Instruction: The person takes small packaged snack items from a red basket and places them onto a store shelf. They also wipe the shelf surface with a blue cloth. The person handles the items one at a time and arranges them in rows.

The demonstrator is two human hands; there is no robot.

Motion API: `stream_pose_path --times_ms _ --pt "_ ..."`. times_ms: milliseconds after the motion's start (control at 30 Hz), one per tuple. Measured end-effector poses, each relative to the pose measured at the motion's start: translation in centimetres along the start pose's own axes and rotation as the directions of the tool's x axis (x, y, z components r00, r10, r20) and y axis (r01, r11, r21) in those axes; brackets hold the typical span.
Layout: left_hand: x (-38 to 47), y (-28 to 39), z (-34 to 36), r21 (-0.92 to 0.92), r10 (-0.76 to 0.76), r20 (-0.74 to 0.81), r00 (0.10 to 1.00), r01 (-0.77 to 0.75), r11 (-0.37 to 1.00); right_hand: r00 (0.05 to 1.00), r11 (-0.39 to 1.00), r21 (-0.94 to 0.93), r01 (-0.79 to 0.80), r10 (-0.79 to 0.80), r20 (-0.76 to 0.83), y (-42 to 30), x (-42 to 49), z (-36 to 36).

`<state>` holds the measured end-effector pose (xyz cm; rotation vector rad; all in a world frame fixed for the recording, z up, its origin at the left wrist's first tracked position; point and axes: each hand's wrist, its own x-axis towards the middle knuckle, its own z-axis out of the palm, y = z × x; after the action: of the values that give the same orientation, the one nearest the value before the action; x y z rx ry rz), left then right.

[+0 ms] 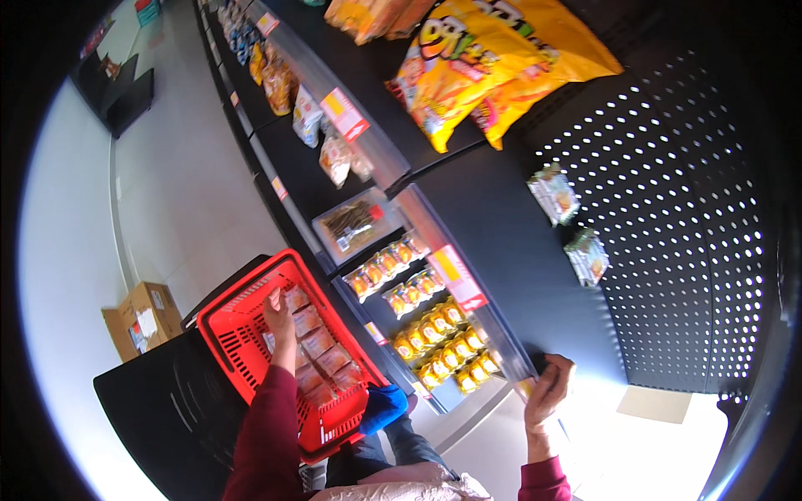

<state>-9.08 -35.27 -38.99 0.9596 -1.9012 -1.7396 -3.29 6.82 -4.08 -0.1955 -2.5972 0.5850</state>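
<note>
My left hand (280,318) reaches into a red plastic shopping basket (232,366), its fingers partly curled beside small pink-and-white packets (317,341). Whether it holds a packet cannot be made out. The packets lie in rows along the basket's shelf side. At the near end of a black metal shelf (482,225), my right hand (549,389) is curled around the corner; some of its fingers are hidden. Two small light-coloured snack packs (556,195) lean against the perforated back panel (664,250), far from that hand.
Yellow snack bags (476,69) lie on the shelf's farther section. Below are wrapped cakes (432,329) in rows and a clear plastic box (357,224). Price labels line the front rails. A dark rounded surface (169,401) stands beside the basket; an opened cardboard box (150,316) lies beyond.
</note>
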Motion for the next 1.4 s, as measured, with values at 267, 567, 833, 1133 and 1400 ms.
stream_pose_path --times_ms 267,567,833,1133,1400 --pt "-9.8 27.2 7.0 -0.361 0.406 0.208 0.89 -0.316 0.878 0.999 0.999 -0.022 0.048 -0.048 0.026 -2.2 1.4 -1.6" --pt "-21.2 39.4 23.3 -0.457 0.751 0.557 0.353 -0.625 0.633 0.997 0.992 0.103 0.072 -0.072 -0.007 -1.9 1.6 -2.2" --pt "-23.1 37.9 33.7 -0.009 0.585 0.705 0.401 -0.819 0.573 0.904 0.645 0.637 -0.422 0.248 0.348 2.3 3.1 -3.7" --pt "-24.7 36.6 32.0 -0.048 0.419 0.81 0.41 -0.666 0.745 0.805 0.306 0.76 -0.573 0.387 0.451 12.9 10.5 -2.9" --pt "-24.6 36.3 28.4 -0.176 0.258 0.925 0.28 -0.286 0.942 0.805 0.411 0.693 -0.593 0.312 0.504 11.6 11.1 -3.7"
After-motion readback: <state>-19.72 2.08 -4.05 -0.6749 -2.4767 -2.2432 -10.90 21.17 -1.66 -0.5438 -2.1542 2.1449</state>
